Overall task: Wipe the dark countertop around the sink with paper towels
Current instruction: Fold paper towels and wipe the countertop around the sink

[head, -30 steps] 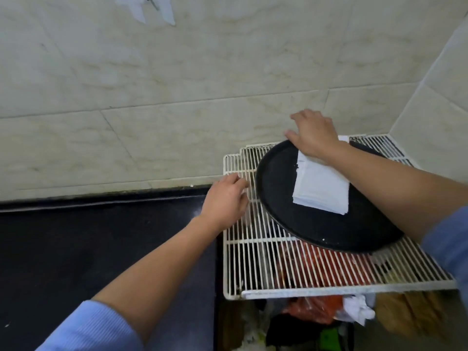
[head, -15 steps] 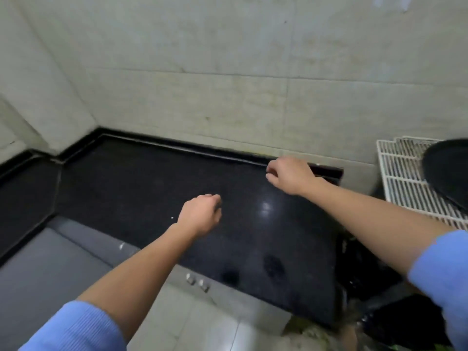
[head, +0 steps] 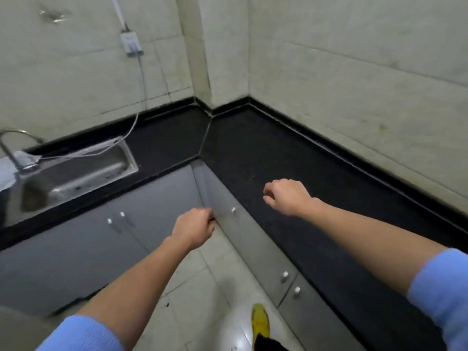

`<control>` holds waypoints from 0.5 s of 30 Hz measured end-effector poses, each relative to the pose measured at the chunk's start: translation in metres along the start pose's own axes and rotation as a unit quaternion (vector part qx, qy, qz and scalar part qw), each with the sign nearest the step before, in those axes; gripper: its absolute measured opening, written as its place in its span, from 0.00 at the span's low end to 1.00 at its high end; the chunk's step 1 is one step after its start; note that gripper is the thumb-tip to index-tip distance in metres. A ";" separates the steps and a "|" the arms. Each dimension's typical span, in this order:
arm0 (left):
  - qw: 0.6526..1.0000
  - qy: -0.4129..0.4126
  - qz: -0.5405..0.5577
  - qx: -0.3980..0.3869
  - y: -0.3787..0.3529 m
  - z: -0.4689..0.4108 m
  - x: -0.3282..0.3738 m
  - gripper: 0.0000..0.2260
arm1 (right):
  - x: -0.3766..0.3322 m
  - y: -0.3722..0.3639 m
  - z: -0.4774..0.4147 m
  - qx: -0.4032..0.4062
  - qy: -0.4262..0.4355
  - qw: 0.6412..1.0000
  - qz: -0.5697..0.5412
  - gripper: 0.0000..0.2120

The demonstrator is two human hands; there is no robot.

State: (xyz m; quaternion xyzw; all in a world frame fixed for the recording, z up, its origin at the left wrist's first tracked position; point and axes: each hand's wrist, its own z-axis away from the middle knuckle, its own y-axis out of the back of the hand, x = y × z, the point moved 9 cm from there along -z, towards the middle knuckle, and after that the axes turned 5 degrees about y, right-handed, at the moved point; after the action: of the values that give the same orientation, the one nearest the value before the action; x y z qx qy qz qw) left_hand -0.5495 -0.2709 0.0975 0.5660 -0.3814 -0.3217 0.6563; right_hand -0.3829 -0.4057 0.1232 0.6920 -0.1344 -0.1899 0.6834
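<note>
The wiping does not seem to have begun yet. The dark countertop point(head: 266, 153) runs in an L along two tiled walls, and its surface shows no wet streak and no paper lying on it, though fine dust or drops would be too small to tell here. The sink point(head: 130, 160) is set into the left branch of the countertop, well apart from both hands, with a faucet point(head: 12, 145) at its far left end and a thin cable point(head: 141, 72) hanging down from the wall towards it. The right hand point(head: 287, 197) hovers above the front edge of the right branch; its fingers are loosely curled and nothing shows between them. The left hand point(head: 193, 230) hangs lower, in front of the grey cabinet doors point(head: 76, 244). It is curled with its back to the camera, so I cannot tell if it holds something. No paper towels are visible anywhere in the view, so I judge that the person has to have one in hand first. After that the whole job is left: the strip around the sink, the corner, and the long right branch.
</note>
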 end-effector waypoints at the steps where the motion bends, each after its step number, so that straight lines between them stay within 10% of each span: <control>1: 1.000 0.020 -0.001 0.001 0.001 -0.004 -0.025 0.12 | -0.014 -0.006 -0.024 -0.003 0.019 1.000 0.000 0.12; 15: 0.947 0.319 0.043 0.016 0.029 -0.047 -0.325 0.12 | -0.237 -0.046 -0.334 -0.052 0.272 0.961 -0.012 0.14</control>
State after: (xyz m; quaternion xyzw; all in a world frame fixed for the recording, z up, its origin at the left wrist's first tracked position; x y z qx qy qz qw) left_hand -0.6722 0.0351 0.0788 0.6328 -0.1809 -0.0895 0.7475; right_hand -0.4485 0.0005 0.0942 0.6826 0.0748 -0.0097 0.7269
